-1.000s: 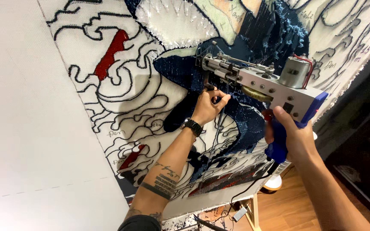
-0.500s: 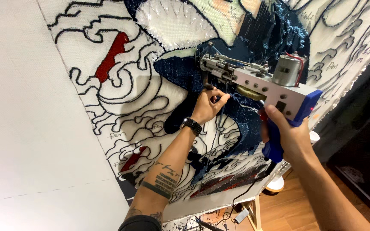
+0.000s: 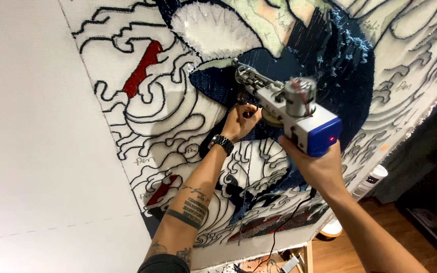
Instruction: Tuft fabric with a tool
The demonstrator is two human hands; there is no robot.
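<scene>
The right hand [image 3: 319, 169], nearest, clamps the rear grip of the tufting gun [image 3: 289, 111]; at ten o'clock from it the left hand [image 3: 238, 121] closes on the front handle. The gun's long axis runs toward ten o'clock, needle against the stretched rug cloth [image 3: 178, 126]. Steady, square pressure should keep the pile even.

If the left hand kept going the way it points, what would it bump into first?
Probably the tufting gun: the left hand already grips its front handle. Just beyond lies the dark blue patch of the stretched cloth, though depth is hard to judge.
</scene>
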